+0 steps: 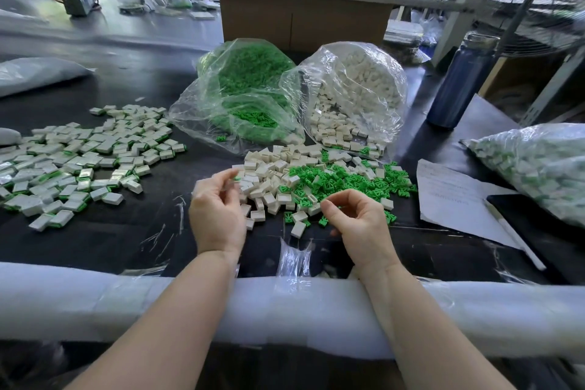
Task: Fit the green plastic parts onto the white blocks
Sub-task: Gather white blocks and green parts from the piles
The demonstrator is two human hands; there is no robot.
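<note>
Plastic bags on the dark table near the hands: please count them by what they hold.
Bag of green parts: 1
Bag of white blocks: 1
Bag of assembled white and green pieces: 1
Total: 3
Bags in the blurred background are not counted.

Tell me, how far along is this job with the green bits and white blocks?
A good way in, far from finished. Done: a spread of fitted blocks lies at the left. In hand: the left hand and right hand pick at the loose mixed pile; what they pinch is unclear. Left: that pile, plus the bag of green parts and bag of white blocks.
</note>
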